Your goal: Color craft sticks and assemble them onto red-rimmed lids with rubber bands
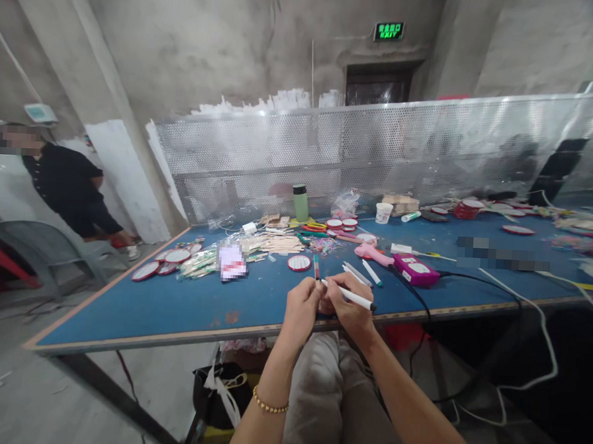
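Note:
Near the table's front edge, my left hand point(302, 308) is closed on a thin stick point(317, 265) that stands up from the fingers, coloured green at the top and reddish below. My right hand point(350, 311) grips a white marker pen point(355, 296) with a black end, its other end close to the left fingertips. The hands almost touch, and the marker's tip is hard to make out. Just beyond the right hand lie more white markers point(372, 274), one with a green end. A round red-rimmed disc point(299, 263) lies ahead of my left hand.
Pale wooden sticks point(280, 242), wrapped sticks point(199, 262) and more discs point(177, 255) spread leftward. A pink glue gun point(373, 254) and magenta box point(416, 270) with cables lie right. A green bottle point(300, 203) and paper cup point(383, 213) stand behind. A person point(67, 180) is at left.

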The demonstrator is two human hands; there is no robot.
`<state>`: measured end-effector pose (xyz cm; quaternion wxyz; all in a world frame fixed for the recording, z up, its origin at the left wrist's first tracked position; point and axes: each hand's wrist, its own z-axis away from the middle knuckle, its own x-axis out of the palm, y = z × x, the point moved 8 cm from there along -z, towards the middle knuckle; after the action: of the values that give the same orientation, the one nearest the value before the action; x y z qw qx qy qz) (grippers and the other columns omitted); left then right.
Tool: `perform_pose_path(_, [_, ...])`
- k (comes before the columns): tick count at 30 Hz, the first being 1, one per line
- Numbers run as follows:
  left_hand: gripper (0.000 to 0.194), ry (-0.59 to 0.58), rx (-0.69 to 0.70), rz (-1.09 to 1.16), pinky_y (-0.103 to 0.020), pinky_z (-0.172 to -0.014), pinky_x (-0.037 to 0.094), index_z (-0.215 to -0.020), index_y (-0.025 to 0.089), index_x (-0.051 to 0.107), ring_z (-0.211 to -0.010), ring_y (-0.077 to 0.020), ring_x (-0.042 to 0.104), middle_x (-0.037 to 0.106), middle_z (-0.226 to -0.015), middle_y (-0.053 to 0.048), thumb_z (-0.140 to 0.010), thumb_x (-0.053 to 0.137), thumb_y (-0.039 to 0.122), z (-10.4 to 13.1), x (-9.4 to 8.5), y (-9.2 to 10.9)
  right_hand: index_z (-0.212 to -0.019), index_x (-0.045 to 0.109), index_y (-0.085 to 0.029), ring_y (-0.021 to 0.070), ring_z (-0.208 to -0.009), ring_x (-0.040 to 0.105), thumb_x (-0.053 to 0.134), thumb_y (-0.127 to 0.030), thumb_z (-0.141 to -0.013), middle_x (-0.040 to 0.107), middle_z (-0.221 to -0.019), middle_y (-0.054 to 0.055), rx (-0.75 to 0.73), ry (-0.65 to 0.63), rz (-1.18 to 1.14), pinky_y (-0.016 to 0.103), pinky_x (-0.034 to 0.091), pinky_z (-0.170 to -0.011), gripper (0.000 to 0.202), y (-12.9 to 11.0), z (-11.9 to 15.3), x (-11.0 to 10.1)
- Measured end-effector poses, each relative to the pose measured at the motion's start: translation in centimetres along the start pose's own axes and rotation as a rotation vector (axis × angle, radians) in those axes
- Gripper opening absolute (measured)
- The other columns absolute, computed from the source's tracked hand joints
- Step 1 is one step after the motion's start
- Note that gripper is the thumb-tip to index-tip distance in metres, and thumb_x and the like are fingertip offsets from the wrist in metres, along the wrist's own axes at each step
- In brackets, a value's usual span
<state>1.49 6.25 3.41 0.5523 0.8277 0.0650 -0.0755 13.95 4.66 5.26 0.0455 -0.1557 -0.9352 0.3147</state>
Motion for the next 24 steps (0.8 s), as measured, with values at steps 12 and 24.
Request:
perform_pose_path(12, [0.033,0.012,-0.01,-0.005,-0.023,-0.055,0.03,-0.06,0.019,0.042,-0.057,-0.0104,0.038,0.04,-0.056,0.006,-0.08,0.049,0.045,0.0,-0.1,0.2,-0.07,0.062,-0.018,0.0098,-0.043,0.053,0.056,-0.026,-0.087,0.06,-0.051,-0.003,-0.014,-0.018,0.061,0.022,0.045,-0.044,0.019,-0.3,0.0,0.1])
perform_pose_path(24, [0.033,-0.003,-0.012,0.034,-0.023,-0.056,0.032,-0.061,0.019,0.045,-0.057,-0.0109,0.042,0.045,-0.056,0.005,-0.082,0.051,0.044,0.0,0.0,0.0,-0.069,0.06,-0.019,0.0096,-0.041,0.052,0.055,-0.023,-0.087,0.059,-0.049,-0.003,-0.034,0.009,0.059,0.021,0.043,-0.043,0.019,-0.8,-0.2,-0.2])
